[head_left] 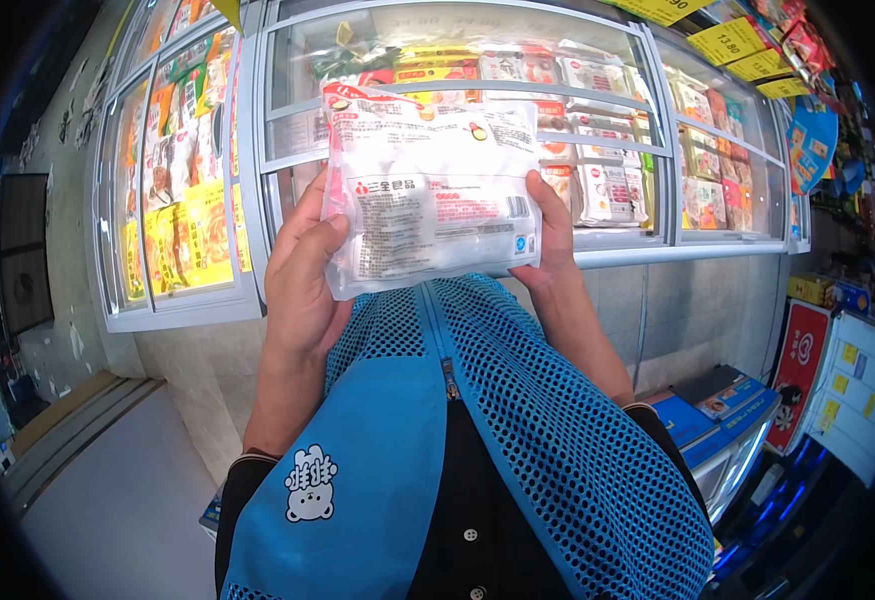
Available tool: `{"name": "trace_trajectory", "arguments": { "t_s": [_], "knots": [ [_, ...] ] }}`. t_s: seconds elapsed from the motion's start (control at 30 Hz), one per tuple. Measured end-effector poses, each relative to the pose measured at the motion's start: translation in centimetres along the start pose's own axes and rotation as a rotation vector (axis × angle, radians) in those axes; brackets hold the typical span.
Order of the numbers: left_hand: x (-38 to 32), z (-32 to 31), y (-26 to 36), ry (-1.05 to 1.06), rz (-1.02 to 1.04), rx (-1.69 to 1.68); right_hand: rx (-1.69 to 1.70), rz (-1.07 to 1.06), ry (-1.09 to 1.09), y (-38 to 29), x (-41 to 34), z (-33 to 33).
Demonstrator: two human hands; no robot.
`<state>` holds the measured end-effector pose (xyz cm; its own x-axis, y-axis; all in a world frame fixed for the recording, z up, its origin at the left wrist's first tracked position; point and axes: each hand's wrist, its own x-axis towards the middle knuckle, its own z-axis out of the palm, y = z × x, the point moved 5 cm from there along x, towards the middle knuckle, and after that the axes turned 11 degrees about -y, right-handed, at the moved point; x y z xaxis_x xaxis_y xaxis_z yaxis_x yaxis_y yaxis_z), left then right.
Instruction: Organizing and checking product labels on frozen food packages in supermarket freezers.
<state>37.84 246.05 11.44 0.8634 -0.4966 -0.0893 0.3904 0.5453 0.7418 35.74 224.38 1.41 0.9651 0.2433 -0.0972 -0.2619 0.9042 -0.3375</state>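
Between my two hands is a white plastic bag of packaged frozen food (437, 195), its printed side facing up towards me. My left hand (302, 262) grips the bag's left edge, thumb on top. At the right edge, my right hand (553, 225) holds the lower corner with the fingers partly hidden underneath. Behind the bag stands a chest freezer with sliding glass lids (452, 86). White packs (610, 191) and yellow packs (437, 69) lie inside it, partly covered from view by the bag.
A second glass-topped freezer section (126, 225) at the left holds yellow bags (197, 232). More packs fill the right section (715, 157). Yellow price signs (730, 41) hang at upper right. A red panel (803, 375) and a blue-topped cabinet (730, 420) stand at the right.
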Motion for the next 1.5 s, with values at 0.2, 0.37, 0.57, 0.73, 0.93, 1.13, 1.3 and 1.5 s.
{"name": "trace_trajectory", "arguments": {
  "t_s": [0.2,0.37,0.57,0.73,0.93,1.13,1.3,1.5],
  "knots": [
    [-0.10,-0.02,-0.15,0.013,-0.009,-0.003,0.011,-0.007,-0.005,0.00,-0.10,0.14],
    [-0.06,0.00,-0.26,0.019,0.004,-0.010,0.011,0.002,-0.033,0.05,-0.21,0.08],
    [-0.23,0.03,-0.35,0.015,-0.001,0.001,0.015,0.003,-0.026,0.17,-0.32,-0.02],
    [-0.24,0.00,-0.47,0.011,0.012,-0.019,0.007,0.007,-0.023,0.19,-0.36,-0.12],
    [-0.35,0.05,-0.32,0.004,0.018,-0.014,-0.005,0.013,-0.021,0.28,-0.17,-0.12],
    [-0.36,0.11,-0.23,0.003,0.019,-0.002,-0.005,0.020,-0.017,0.46,0.04,-0.17],
    [-0.24,0.31,-0.07,-0.005,0.019,-0.006,-0.002,0.024,-0.019,0.39,0.02,-0.10],
    [-0.17,0.35,-0.18,-0.016,0.014,-0.003,0.004,0.011,-0.036,0.29,-0.02,0.25]
  ]
}}
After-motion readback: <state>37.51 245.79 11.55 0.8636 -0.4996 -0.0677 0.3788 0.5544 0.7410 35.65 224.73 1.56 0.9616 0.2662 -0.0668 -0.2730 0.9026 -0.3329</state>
